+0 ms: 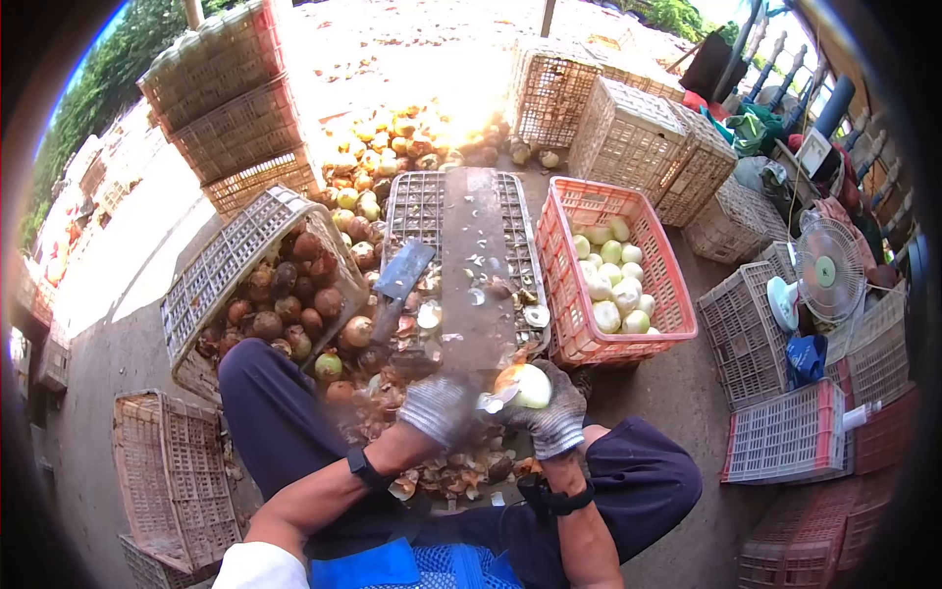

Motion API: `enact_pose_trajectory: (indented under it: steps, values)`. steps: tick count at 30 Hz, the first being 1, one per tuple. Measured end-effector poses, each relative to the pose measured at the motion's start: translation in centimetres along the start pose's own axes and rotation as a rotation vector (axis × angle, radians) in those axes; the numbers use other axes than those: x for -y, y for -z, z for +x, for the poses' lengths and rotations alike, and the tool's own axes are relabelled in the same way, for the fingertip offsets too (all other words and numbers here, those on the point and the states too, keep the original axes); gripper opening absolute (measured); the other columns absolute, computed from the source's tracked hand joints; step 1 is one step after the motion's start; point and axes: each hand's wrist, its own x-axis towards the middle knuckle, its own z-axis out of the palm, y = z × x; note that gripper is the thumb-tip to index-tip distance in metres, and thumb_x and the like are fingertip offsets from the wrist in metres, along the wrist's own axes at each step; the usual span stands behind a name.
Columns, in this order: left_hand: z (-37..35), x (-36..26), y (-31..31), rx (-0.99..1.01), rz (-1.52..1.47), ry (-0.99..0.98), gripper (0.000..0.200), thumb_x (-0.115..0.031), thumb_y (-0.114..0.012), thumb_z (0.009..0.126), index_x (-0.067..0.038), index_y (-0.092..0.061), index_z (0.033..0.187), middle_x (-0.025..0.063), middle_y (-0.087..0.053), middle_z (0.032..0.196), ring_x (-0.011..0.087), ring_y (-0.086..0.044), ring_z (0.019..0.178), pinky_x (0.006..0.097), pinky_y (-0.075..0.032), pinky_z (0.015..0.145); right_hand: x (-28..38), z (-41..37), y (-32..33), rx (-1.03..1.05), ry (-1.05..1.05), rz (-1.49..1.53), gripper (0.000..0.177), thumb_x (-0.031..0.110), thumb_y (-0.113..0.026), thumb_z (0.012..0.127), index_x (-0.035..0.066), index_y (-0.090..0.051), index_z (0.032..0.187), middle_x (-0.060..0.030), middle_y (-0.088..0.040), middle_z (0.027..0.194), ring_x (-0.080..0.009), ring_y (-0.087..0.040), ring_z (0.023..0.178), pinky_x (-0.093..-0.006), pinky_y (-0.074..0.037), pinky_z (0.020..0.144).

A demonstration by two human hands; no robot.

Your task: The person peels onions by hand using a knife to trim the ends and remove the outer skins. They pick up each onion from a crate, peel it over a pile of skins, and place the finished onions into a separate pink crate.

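At nine o'clock from the hands, a tilted grey crate (211,285) spills brown unpeeled onions (280,299) toward the person's knee. The left hand (439,407), in a knit glove, is blurred. Its fingers look curled against the left flank of the peeled onion (525,385), near a loose flake of skin, but I cannot tell how tightly they close. At twelve o'clock from that hand, a cleaver (402,277) lies on a worn plank (478,265) set across an upturned crate.

The peeled onion sits between the two hands, just ahead of the lap, and looks pale and glossy. The right hand (557,422), also gloved, cups it from below and from the right, fingers wrapped close around it.

I judge the onion firm and dense, an easy weight for one palm. Its bare, moist surface is probably slick, so the knit gloves likely help. The best hold seems to be around its widest girth with the palm beneath, since a hard pinch could bruise the outer layer.

Skin scraps (461,473) litter the ground at six o'clock. At one o'clock, a red crate (618,348) holds more peeled bulbs (608,285).
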Motion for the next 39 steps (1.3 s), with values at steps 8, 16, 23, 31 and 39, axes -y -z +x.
enact_pose_trajectory:
  steps: [8, 16, 23, 31, 39]
  values:
    - [2.0, 2.4, -2.5, 0.279, -0.237, 0.425, 0.024, -0.02, -0.065, 0.076, -0.004, -0.065, 0.093, 0.0194, -0.064, 0.087, 0.0351, -0.064, 0.08, 0.0438, -0.051, 0.065, -0.3, -0.2, 0.1, -0.037, 0.047, 0.053, 0.086, 0.03, -0.093, 0.039, 0.005, -0.061, 0.115, -0.0084, -0.068, 0.101, -0.0203, -0.066, 0.089, -0.0338, -0.053, 0.082]
    - [0.5, -0.1, 0.5, -0.052, -0.857, 0.279, 0.025, -0.003, -0.069, 0.082, -0.003, -0.066, 0.107, 0.006, -0.067, 0.088, 0.0117, -0.06, 0.083, 0.0287, -0.05, 0.073, 0.8, 0.2, -0.2, 0.003, -0.062, 0.01, 0.085, 0.029, -0.092, 0.037, 0.006, -0.061, 0.114, -0.0096, -0.066, 0.101, -0.0229, -0.065, 0.091, -0.0345, -0.053, 0.083]
    - [1.3, 2.1, -2.6, -0.103, -0.848, 0.246, 0.023, -0.015, -0.071, 0.077, 0.001, -0.064, 0.093, 0.014, -0.062, 0.074, 0.02, -0.058, 0.064, 0.0353, -0.048, 0.059, -0.3, -0.4, -1.9, 0.017, 0.21, -0.516, 0.081, 0.033, -0.091, 0.04, 0.009, -0.059, 0.111, -0.011, -0.063, 0.103, -0.0277, -0.063, 0.093, -0.0372, -0.052, 0.086]
    - [1.9, 5.1, -5.3, -0.223, -0.643, 0.237, 0.023, -0.011, -0.071, 0.08, -0.003, -0.063, 0.099, 0.0045, -0.063, 0.078, 0.0137, -0.056, 0.073, 0.0303, -0.048, 0.065, -1.4, -0.5, -2.2, 0.012, 0.26, -0.402, 0.082, 0.03, -0.093, 0.037, 0.01, -0.061, 0.11, -0.0096, -0.063, 0.101, -0.0268, -0.064, 0.092, -0.0368, -0.052, 0.084]
    - [2.9, 7.8, -1.8, -0.222, -0.228, 0.354, 0.022, -0.017, -0.063, 0.076, -0.004, -0.063, 0.094, 0.018, -0.065, 0.076, 0.0304, -0.063, 0.069, 0.0402, -0.049, 0.061, 1.4, -0.8, 0.0, 0.297, -0.023, 0.375, 0.1, 0.028, -0.092, 0.036, -0.004, -0.056, 0.124, -0.0116, -0.066, 0.109, -0.0198, -0.064, 0.095, -0.0338, -0.053, 0.087]
